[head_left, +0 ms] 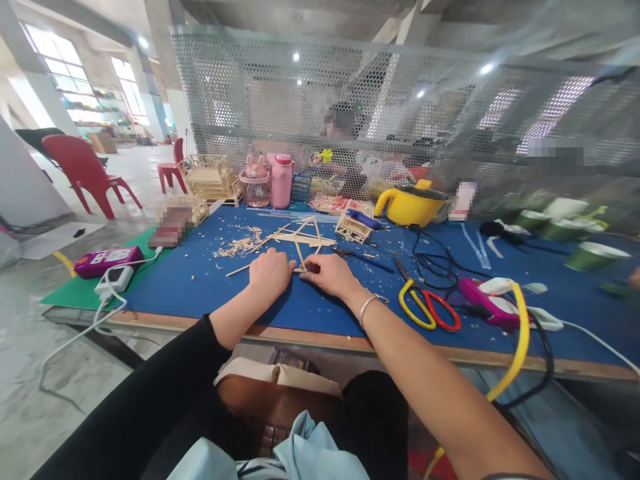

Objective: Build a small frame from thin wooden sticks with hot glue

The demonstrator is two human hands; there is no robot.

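Left hand (271, 275) and right hand (329, 272) near each other, left of scissors (409, 284); right pinches stick frame (299, 255), left's grip hidden. Likely aligning a joint; next needs steady pressure.

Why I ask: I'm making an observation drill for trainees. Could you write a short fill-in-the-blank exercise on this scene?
1. The left hand and right hand are at a wooden stick frame, above a mat coloured ____.
2. A silver bangle circles the person's ____ wrist.
3. The scissors have one red handle and one ____ handle.
4. The nearer plastic chair on the floor is coloured ____.

Missing words: blue; right; yellow; red.
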